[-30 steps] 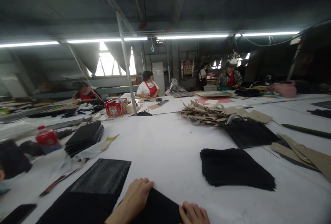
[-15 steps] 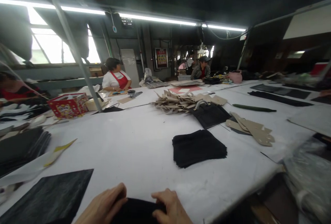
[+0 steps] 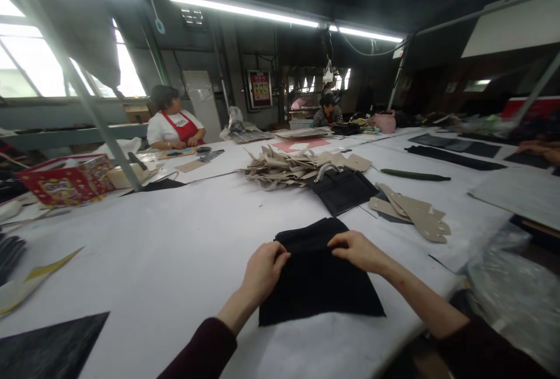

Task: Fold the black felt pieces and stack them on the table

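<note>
A black fabric piece (image 3: 319, 285) lies over a stack of black fabric pieces (image 3: 312, 232) on the white table (image 3: 175, 239). My left hand (image 3: 263, 271) pinches the top piece at its far left corner, fingers closed on the cloth. At the far right corner my right hand (image 3: 357, 249) grips the same piece, fingers curled over its edge. Both forearms reach in from the bottom of the view in dark red sleeves.
Beyond the stack lie a black handbag (image 3: 342, 188), a heap of tan cardboard patterns (image 3: 284, 166) and more tan pieces (image 3: 413, 213). A red box (image 3: 65, 179) and a slanted metal pole (image 3: 94, 116) stand at left. Co-workers in red aprons (image 3: 175, 125) sit at the far side.
Both hands moved forward from the near table edge, carrying the black piece out and laying it on the black stack. The camera view turned right and tipped down.
</note>
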Available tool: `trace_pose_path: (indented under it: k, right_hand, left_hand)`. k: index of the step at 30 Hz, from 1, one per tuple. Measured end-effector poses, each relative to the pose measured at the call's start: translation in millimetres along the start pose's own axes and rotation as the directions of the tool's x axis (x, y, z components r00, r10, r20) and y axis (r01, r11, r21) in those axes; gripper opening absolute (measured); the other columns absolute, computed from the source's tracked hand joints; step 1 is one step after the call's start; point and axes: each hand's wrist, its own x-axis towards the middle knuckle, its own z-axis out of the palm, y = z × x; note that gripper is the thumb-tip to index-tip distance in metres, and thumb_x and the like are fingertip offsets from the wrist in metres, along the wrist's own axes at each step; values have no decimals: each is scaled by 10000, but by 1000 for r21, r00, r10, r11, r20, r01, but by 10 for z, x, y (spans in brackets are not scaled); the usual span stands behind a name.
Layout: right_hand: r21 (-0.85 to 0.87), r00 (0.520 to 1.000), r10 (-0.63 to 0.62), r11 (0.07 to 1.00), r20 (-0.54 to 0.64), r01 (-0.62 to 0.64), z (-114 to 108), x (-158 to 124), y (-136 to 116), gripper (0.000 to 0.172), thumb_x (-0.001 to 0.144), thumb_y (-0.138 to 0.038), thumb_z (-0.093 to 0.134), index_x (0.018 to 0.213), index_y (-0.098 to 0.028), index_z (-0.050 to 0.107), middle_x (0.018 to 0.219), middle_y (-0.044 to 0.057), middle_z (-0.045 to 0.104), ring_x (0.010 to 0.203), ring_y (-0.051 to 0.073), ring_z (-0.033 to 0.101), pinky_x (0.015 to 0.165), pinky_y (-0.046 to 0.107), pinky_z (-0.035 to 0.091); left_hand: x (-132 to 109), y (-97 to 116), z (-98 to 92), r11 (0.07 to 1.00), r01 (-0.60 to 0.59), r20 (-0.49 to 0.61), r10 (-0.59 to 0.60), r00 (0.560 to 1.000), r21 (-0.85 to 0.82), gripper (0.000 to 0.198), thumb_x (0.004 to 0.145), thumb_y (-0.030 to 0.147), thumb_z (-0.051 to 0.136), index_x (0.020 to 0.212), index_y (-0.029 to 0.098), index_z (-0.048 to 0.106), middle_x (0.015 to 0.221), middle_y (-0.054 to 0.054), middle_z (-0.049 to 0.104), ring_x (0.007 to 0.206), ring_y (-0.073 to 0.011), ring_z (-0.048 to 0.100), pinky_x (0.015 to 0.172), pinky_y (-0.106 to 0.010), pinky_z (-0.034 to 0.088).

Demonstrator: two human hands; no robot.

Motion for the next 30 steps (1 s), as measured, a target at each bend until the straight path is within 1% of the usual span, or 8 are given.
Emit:
trace_pose_path:
  k: [5, 9, 12, 15, 20, 23, 27, 30]
  right_hand:
    - [-164, 995, 23, 986, -100, -39, -15, 556, 409, 249, 773, -111, 605, 947, -202, 758, 949, 40, 727, 921, 200, 655, 845, 311, 475]
    - [-286, 981, 18, 955, -195, -75, 187, 730, 534, 254, 820, -90, 553, 955, -180, 748, 991, 94, 697, 1034, 251, 596, 924, 384, 427]
    - [-345, 966, -18, 936, -259, -75, 332, 729, 543, 348, 879, -82, 455, 1091, -188, 710, 1204, 122, 629, 1211, 274, 493, 1022, 433, 347]
    - [-378, 963, -59, 925, -262, -46, 482, 672, 540, 422, 919, -128, 414, 1273, -234, 617, 1409, 71, 515, 1345, 245, 376, 1091, 421, 280]
    - [-403, 975, -54, 914, -216, -38, 722, 590, 603, 475, 994, -404, 382, 1433, -245, 468, 1468, 46, 468, 1385, 260, 354, 1134, 461, 238]
    - [-402, 976, -48, 915, -214, -43, 762, 573, 621, 502, 1000, -448, 359, 1456, -253, 436, 1489, 41, 440, 1406, 262, 331, 1159, 482, 190]
    - [-379, 974, -44, 925, -221, -44, 695, 573, 576, 503, 991, -466, 383, 1442, -255, 457, 1492, 38, 431, 1412, 254, 328, 1169, 475, 182]
    - [-349, 959, -20, 933, -282, -83, 615, 558, 502, 533, 988, -486, 388, 1459, -242, 429, 1515, 57, 395, 1429, 271, 292, 1163, 504, 189]
  left_hand:
    - [581, -76, 454, 996, -21, -101, 30, 994, 87, 105, 902, 219, 555, 811, 186, 597, 1256, -101, 598, 1180, -240, 528, 1021, -387, 379]
    - [767, -236, 644, 994, 65, -101, -57, 993, 85, 108, 926, 239, 516, 865, 177, 579, 1101, -113, 653, 1033, -241, 602, 916, -382, 439]
    - [805, -332, 719, 993, 100, -86, -94, 992, 61, 131, 939, 269, 493, 997, 184, 575, 998, -80, 673, 928, -224, 632, 827, -350, 470]
    - [814, -414, 763, 999, 38, -59, -37, 998, 14, 243, 956, 266, 451, 1161, 210, 567, 1095, -59, 672, 1016, -198, 625, 897, -328, 464]
    - [836, -588, 827, 995, -93, 13, 93, 996, 40, 345, 978, 275, 351, 1186, 251, 626, 1158, -40, 665, 1095, -206, 583, 991, -370, 434]
    - [856, -668, 875, 994, -109, 16, 108, 994, 13, 378, 980, 302, 326, 1216, 251, 616, 1171, -47, 665, 1101, -217, 581, 1006, -407, 436]
    - [819, -699, 826, 995, -38, -87, 30, 996, -97, 435, 967, 370, 308, 1254, 205, 589, 1247, -75, 642, 1183, -220, 571, 1067, -420, 419]
    - [582, -730, 565, 992, 42, -218, -67, 974, -119, 490, 931, 474, 347, 1244, 181, 584, 1283, -88, 627, 1220, -244, 561, 1076, -434, 421]
